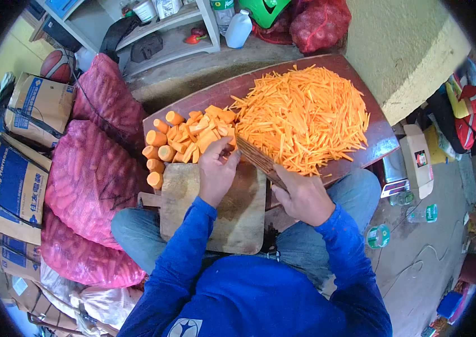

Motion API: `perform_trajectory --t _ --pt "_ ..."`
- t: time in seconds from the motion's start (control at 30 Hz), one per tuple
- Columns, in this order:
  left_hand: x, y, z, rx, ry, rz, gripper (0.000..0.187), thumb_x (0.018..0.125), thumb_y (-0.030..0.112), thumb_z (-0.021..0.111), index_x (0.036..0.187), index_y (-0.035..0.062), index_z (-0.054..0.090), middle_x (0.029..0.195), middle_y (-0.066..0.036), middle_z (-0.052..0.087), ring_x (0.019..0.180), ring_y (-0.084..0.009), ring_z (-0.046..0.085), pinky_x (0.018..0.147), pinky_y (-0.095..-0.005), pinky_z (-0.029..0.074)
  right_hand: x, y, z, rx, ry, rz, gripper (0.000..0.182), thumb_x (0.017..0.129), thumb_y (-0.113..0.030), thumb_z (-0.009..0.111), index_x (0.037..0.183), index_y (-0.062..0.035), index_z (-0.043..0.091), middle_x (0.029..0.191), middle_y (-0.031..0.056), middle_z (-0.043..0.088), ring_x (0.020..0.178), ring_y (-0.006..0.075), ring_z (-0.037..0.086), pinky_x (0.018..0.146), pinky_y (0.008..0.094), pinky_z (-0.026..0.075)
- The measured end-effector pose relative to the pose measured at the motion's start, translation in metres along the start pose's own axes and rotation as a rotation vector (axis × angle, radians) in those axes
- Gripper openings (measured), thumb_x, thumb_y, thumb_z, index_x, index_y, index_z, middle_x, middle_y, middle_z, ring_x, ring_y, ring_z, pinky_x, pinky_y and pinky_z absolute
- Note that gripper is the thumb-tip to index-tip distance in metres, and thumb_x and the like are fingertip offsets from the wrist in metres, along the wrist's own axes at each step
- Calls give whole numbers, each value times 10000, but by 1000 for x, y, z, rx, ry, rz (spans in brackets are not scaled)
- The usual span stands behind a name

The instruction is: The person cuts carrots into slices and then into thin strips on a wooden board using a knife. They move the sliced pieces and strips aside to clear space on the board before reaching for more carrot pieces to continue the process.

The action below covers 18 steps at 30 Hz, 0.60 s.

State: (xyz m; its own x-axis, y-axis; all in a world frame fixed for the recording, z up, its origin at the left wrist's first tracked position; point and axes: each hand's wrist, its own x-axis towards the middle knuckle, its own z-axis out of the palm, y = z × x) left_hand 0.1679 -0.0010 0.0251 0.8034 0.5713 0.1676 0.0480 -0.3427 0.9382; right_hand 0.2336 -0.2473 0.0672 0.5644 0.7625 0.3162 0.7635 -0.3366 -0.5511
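My right hand [304,196] is wrapped round a knife [259,159], its broad brown-streaked blade slanting up and left along the edge of a large heap of carrot strips [305,118]. My left hand [218,171] is curled, thumb and fingers close together by the knife's far end. It touches the near side of a pile of cut carrot chunks [193,132]; what its fingertips hold, if anything, I cannot make out. Below the hands, a worn wooden cutting board [210,216] rests across my legs. Thicker carrot pieces [155,137] stand at the left of the chunks.
The carrots lie on a dark red table [381,132]. Pink mesh sacks [89,180] and cardboard boxes [16,182] crowd the left side. A grey shelf [165,31] stands behind. Plastic bottles [422,213] lie on the floor at right, near a concrete block [406,50].
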Motion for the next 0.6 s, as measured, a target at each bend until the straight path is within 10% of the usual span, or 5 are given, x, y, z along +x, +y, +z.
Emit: perform_trajectory --t 0.27,0.6 --pt "-3 12 25 -258 -131 -36 402 925 -37 743 1322 -69 693 1136 -136 749 1017 -180 747 865 -318 607 2 6 4 -231 -102 32 406 957 -218 749 1314 -82 611 971 174 746 806 386 746 642 483 584" --pt "32 14 64 228 -67 301 490 875 106 772 1325 -70 690 1185 -243 733 1134 -424 664 1034 -460 525 14 30 -8 -241 85 9 421 925 -203 771 1307 -75 651 1002 170 749 851 369 751 694 467 598"
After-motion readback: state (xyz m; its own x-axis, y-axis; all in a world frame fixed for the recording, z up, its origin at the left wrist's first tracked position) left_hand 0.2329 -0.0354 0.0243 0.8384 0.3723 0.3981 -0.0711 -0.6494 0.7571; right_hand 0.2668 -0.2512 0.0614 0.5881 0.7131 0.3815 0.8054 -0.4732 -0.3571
